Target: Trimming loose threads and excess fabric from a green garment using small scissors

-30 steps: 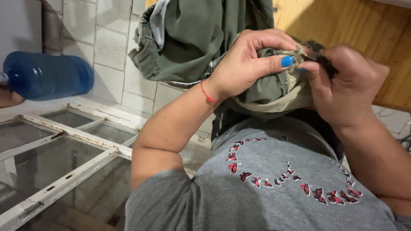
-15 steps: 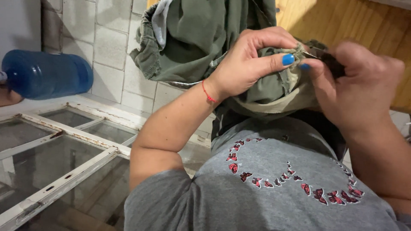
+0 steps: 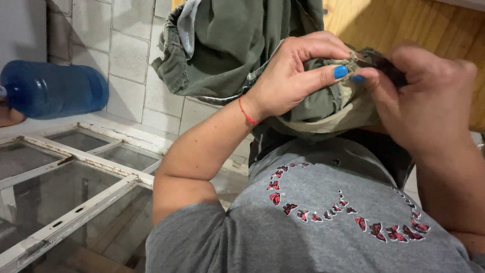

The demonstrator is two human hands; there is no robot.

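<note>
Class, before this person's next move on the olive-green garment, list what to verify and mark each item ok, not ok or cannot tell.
1. Left hand grips the olive-green cloth garment: ok.
2. Right hand pinches the garment's edge: ok.
3. Both thumbs meet at the same spot: ok.
4. Any small tool in the right hand: cannot tell, hidden by fingers.
5. Garment hangs apart from the white-framed glass window: ok.
6. Blue plastic water bottle lies away from both hands: ok.

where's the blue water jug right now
In the head view the blue water jug lies on its side at far left, against the tiled wall, behind the white window frame.
</note>
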